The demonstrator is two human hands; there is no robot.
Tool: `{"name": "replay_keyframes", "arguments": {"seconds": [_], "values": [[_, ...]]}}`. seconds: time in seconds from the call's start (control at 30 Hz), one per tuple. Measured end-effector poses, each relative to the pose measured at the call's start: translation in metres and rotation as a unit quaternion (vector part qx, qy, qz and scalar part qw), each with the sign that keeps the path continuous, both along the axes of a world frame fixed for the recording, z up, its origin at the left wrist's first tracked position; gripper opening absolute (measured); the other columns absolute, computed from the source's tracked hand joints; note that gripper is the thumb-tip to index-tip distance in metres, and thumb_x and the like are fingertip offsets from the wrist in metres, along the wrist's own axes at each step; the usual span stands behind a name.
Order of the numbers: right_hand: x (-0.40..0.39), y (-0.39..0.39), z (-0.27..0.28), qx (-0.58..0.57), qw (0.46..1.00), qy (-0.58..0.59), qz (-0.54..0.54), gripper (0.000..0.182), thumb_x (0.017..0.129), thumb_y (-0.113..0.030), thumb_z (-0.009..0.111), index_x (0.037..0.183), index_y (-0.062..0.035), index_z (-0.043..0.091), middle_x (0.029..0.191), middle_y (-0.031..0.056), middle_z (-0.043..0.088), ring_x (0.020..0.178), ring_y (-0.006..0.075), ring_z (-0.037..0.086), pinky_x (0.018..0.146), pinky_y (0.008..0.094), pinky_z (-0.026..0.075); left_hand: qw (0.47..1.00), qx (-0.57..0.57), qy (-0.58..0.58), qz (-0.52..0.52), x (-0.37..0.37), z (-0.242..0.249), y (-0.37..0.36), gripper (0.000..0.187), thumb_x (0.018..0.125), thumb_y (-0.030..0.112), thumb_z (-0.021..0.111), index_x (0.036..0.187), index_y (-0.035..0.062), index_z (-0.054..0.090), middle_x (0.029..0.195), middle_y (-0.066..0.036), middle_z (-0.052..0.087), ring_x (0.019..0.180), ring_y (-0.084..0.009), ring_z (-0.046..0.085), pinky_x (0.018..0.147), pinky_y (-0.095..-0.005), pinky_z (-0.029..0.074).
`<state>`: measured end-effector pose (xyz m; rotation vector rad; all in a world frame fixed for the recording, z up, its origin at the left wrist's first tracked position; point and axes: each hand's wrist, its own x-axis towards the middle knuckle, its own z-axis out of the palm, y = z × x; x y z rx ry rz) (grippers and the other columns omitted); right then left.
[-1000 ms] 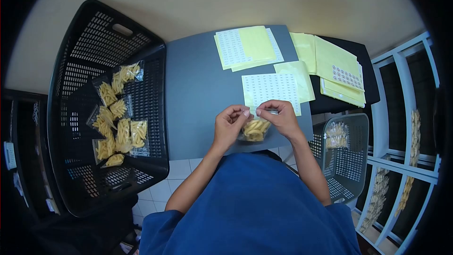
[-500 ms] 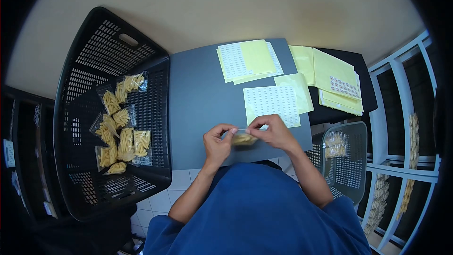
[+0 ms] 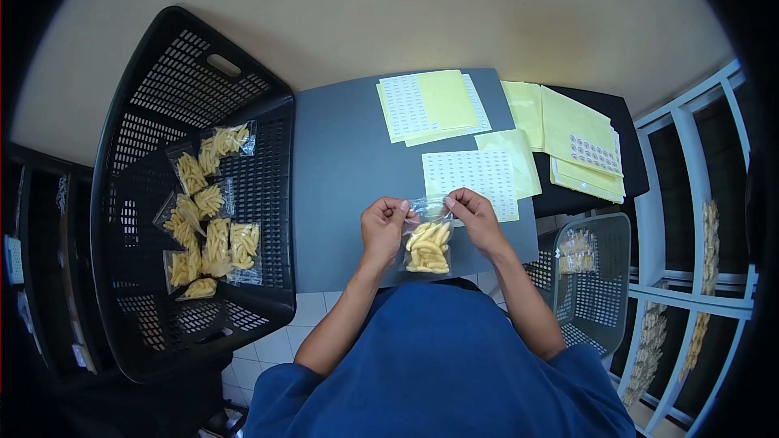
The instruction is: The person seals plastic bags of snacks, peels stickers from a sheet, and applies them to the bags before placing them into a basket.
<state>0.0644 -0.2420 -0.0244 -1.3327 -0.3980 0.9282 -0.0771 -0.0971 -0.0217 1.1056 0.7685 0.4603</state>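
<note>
Now your left hand and right hand pinch the clear bag by its top corners; blurred a moment ago, it hangs spread out, pale pieces plainly visible, at the near edge of the worktop.

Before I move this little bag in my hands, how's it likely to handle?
The clear bag will probably be floppy, since it looks like thin see-through film. The yellow pieces bunch low, below your left hand and right hand, so it should hang bottom-heavy. Its shiny surface may feel slightly slippery.
</note>
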Motion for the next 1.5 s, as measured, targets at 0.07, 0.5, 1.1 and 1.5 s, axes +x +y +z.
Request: {"name": "replay_keyframes", "arguments": {"seconds": [0.07, 0.5, 1.1, 1.5], "values": [[-0.014, 0.002, 0.008, -0.008, 0.997, 0.073, -0.014, 0.026, 0.092, -0.017, 0.075, 0.110, -0.0014, 0.062, 0.096, 0.0039, 0.068, 0.089, 0.0090, 0.062, 0.077, 0.0235, 0.050, 1.000, 0.002, -0.013, 0.024, 0.006, -0.006, 0.001, 0.011, 0.101, 0.009, 0.064, 0.093, 0.0007, 0.065, 0.079, -0.007, 0.069, 0.070, -0.0115, 0.067, 0.062, -0.0241, 0.052], [-0.046, -0.004, -0.001, 0.021, 0.997, 0.071, 0.018, 0.042, 0.087, -0.005, 0.080, 0.124, 0.0025, 0.061, 0.114, 0.0081, 0.070, 0.101, 0.0133, 0.068, 0.088, 0.0271, 0.057, 0.993, 0.014, 0.006, -0.113, -0.025, -0.002, -0.008, 0.036, 0.095, 0.010, 0.074, 0.124, -0.0098, 0.064, 0.106, -0.013, 0.072, 0.094, -0.0145, 0.070, 0.081, -0.0252, 0.058], [0.019, -0.030, -0.009, -0.146, 0.918, -0.316, -0.191, 0.022, 0.084, -0.018, 0.083, 0.080, 0.0005, 0.072, 0.081, 0.0084, 0.071, 0.071, 0.0160, 0.065, 0.060, 0.0311, 0.049, 0.921, 0.347, 0.175, 0.028, -0.035, -0.018, 0.029, 0.046, 0.085, 0.009, 0.080, 0.126, -0.0038, 0.062, 0.115, -0.016, 0.067, 0.103, -0.0245, 0.066, 0.088, -0.0362, 0.054], [0.138, -0.027, -0.001, -0.372, 0.761, -0.531, 0.034, 0.064, 0.067, -0.022, 0.091, 0.125, -0.0063, 0.067, 0.120, 0.0111, 0.066, 0.118, 0.0317, 0.058, 0.101, 0.0432, 0.045, 0.808, 0.565, 0.156, -0.060, -0.031, -0.018, 0.029, 0.041, 0.083, 0.010, 0.078, 0.121, 0.0018, 0.065, 0.131, -0.017, 0.055, 0.129, -0.0381, 0.047, 0.108, -0.0504, 0.036]]}}
